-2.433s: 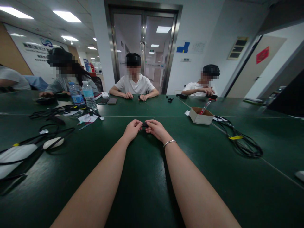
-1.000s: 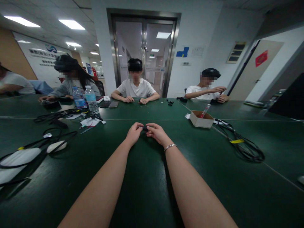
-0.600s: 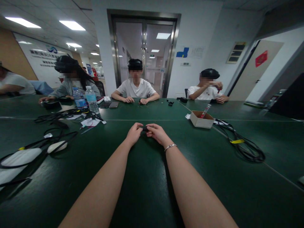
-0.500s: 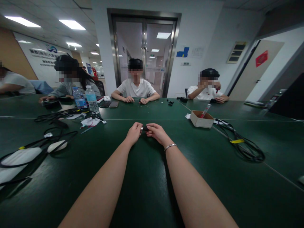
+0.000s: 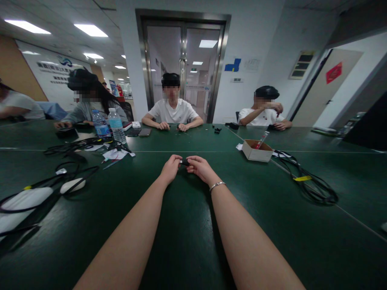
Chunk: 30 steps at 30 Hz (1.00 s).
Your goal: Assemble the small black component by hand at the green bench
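1. Basically, both hands met over the table, arms stretched out, pinching one small black part between them.
2. Left hand was closed on the part's left end with thumb and fingertips; right hand was closed on its right end. The two-sided pinch looked like a way to steady something too small for one hand; what the part was could not be told.
3. Part sat right at the grip, held between the fingertips, seemingly just above the table rather than on it.
4. Bracelet sat on the right wrist, just behind the grip.
5. Right of the grip, well apart: open box with a red-tipped stick leaning in it, then a coiled cable with a yellow tag.
6. Left of the grip: two bottles upright, papers, loose black cables and a white oval device, all out of reach of the hands.
7. Beyond the grip, a person in white rested both hands on the far edge; others sat either side.
8. Writing: bottle labels were blue but unreadable; wall sign at far left had characters and a logo, too small to read; red sign on the right door was illegible.
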Each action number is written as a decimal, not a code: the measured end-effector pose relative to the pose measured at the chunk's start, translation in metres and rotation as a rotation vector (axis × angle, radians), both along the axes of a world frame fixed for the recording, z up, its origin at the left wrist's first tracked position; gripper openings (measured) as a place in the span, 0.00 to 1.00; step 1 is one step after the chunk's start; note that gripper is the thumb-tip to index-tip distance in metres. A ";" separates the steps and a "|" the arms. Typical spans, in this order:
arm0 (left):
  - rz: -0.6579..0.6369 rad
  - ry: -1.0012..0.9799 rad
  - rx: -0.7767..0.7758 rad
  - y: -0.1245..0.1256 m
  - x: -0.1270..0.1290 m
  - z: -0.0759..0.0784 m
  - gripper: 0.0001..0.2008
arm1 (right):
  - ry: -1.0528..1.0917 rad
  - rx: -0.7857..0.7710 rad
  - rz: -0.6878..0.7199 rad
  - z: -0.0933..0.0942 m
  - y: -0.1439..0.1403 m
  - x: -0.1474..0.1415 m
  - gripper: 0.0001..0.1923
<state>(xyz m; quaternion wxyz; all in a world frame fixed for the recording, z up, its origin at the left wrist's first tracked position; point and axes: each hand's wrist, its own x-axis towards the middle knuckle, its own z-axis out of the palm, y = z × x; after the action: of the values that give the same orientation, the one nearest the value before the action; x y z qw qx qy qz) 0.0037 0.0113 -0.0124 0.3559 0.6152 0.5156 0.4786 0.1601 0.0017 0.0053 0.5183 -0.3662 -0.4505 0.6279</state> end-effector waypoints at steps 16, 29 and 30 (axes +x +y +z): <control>-0.022 -0.002 0.017 -0.006 0.002 0.007 0.11 | -0.008 0.013 0.021 0.001 -0.001 0.001 0.04; -0.039 -0.023 -0.011 -0.001 0.001 0.001 0.11 | 0.009 0.012 0.010 0.001 -0.001 0.000 0.05; -0.048 -0.033 -0.016 -0.001 0.001 0.002 0.11 | 0.009 0.011 0.010 0.001 -0.001 0.000 0.05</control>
<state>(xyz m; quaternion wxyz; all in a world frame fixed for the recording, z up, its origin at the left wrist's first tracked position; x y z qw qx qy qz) 0.0052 0.0100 -0.0108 0.3807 0.6164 0.4986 0.4758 0.1603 0.0009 0.0060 0.5190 -0.3583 -0.4534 0.6299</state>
